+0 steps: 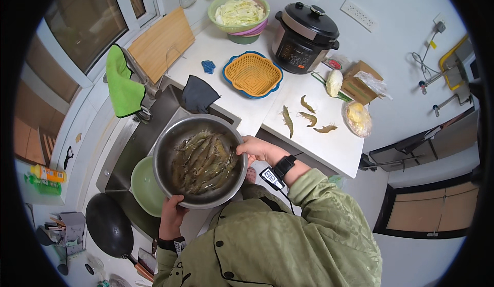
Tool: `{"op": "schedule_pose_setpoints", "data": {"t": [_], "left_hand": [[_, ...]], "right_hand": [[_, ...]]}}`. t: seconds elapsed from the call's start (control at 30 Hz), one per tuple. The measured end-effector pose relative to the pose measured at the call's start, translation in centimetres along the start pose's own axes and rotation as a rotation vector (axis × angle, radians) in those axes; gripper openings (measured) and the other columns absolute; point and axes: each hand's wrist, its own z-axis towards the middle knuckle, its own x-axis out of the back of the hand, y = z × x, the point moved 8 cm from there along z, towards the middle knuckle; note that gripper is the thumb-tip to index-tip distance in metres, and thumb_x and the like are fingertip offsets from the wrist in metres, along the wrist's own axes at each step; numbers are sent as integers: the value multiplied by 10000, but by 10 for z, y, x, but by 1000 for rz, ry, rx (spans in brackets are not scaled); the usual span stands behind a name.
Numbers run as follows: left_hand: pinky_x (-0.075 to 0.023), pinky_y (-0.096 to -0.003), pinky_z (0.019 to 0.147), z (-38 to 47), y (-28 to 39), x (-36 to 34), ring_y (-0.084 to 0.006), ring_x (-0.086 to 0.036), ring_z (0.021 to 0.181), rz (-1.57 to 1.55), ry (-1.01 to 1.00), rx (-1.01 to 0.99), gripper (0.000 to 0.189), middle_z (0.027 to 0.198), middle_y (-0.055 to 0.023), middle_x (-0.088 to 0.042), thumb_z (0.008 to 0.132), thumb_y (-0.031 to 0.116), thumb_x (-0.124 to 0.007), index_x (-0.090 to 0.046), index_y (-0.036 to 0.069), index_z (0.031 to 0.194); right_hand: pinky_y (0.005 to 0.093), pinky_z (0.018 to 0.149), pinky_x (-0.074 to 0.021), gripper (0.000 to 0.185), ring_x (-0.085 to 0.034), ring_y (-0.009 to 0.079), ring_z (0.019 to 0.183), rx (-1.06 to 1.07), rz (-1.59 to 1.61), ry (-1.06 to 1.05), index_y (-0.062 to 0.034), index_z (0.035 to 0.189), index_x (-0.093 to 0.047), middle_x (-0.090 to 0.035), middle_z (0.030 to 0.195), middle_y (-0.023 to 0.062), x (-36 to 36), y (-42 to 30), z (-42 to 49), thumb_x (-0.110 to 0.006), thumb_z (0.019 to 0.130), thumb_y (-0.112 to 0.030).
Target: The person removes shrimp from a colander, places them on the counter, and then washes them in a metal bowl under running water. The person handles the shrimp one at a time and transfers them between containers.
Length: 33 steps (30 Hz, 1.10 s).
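Both hands carry a stainless steel bowl (163, 179) by its rim, over the near edge of the sink. Inside it lies a heap of raw, whole shrimp (202, 163). My left hand (171, 213) grips the near left rim, thumb on top. On the right rim sits the thumb of my right hand (256, 148), its fingers partly hidden below. A green plastic basin (144, 186) rests in the sink (135, 144), partly covered by the bowl. Several loose shrimp (307, 119) lie on the white countertop (266, 123) to the right.
Behind the bowl are a yellow basket in a blue one (252, 74), a pressure cooker (305, 36) and a colander of cut cabbage (239, 13). A green cloth (123, 82) drapes the faucet. Left of the sink lies a black wok (110, 225). A wrapped plate (357, 119) sits near the counter's right edge.
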Motion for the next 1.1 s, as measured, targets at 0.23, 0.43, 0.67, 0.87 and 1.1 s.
{"op": "schedule_pose_setpoints", "data": {"t": [0.23,0.43,0.67,0.87,1.1], "left_hand": [[-533,-390,728,-16,25,-38,-301,-615,951,-146,-261,-27,560,1083,-148,-606,812,166,-461,-325,100,1351],[-407,-267,531,-15,20,17,-157,-468,604,-226,-7,-194,106,674,-33,-498,783,125,-417,-428,114,679],[-307,-243,430,-31,-11,48,-109,-325,471,-578,90,-217,194,523,23,-332,768,102,-404,-354,134,583],[-340,-236,423,-36,-24,46,-97,-341,453,-593,121,-233,198,536,28,-351,811,100,-395,-373,127,616],[-352,-246,428,-20,-23,24,-106,-366,456,-546,51,-168,186,533,25,-371,814,124,-385,-391,126,628]], "right_hand": [[355,400,-545,233,-601,258,466,175,212,218,123,892,-509,-579,647,139,49,-47,-29,-534,722,-35],[288,395,-525,263,-615,235,477,394,289,418,128,889,-503,-600,647,168,118,-117,-41,-504,782,-113],[288,335,-473,311,-615,250,452,473,240,696,169,799,-513,-592,603,199,191,-143,-12,-474,795,-139],[305,349,-457,357,-571,212,397,393,16,853,141,798,-534,-588,567,159,231,-125,0,-547,776,-216],[298,351,-439,464,-543,189,393,429,92,718,26,962,-412,-546,565,103,240,-87,-16,-577,852,-393]]}}
